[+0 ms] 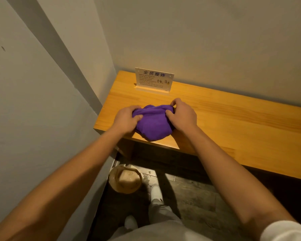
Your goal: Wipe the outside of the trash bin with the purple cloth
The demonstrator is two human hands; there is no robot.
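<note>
A bunched purple cloth (153, 123) lies on the left end of a wooden counter (233, 119). My left hand (127, 120) grips the cloth's left side and my right hand (181, 114) grips its right side, fingers curled into the fabric. On the dark floor below the counter's left end stands a small round trash bin (125, 179), seen from above, with a light liner inside. The bin is well below both hands and touches neither.
A small acrylic sign (154, 79) with printed text stands at the back of the counter against the wall. Grey walls close in on the left and behind. My legs and white shoes (155, 190) are on the floor right of the bin.
</note>
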